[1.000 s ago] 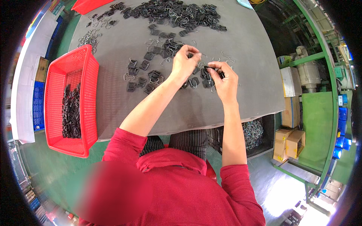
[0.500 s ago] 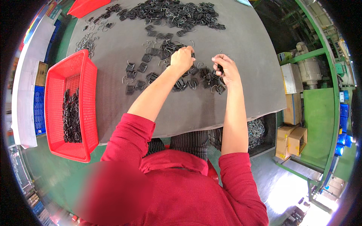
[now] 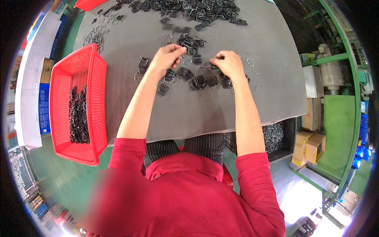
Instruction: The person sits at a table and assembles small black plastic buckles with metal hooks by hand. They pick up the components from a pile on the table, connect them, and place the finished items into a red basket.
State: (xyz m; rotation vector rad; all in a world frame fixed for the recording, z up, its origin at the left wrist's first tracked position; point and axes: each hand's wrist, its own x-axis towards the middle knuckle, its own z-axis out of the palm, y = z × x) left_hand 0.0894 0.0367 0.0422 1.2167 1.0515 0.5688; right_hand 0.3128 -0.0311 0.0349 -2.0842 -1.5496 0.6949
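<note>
Basket point(image 3: 99, 114), red, holds blk. pieces point(image 3: 79, 118); L hand point(image 3: 167, 59) is pinched, can't tell on what; loose blk. buckles point(image 3: 197, 59) lie on grey table point(image 3: 181, 114) btwn. hands; R hand point(image 3: 229, 63) also pinched, contents unclear; wire hooks point(image 3: 251, 65) lie to its right.

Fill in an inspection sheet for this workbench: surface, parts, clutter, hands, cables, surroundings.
Surface: grey tabletop, bare along the near edge.
Parts: black buckles between and around the hands; large dark pile at the far side; black pieces inside the red perforated basket at left.
Clutter: loose wire hooks right of the right hand; wire heap beyond the basket.
Hands: left hand and right hand are apart, fingers bent, over the parts; grip on anything unclear.
Cables: nothing seen.
Surroundings: black crate of metal pieces below the table, cardboard boxes and green frame at right.
</note>
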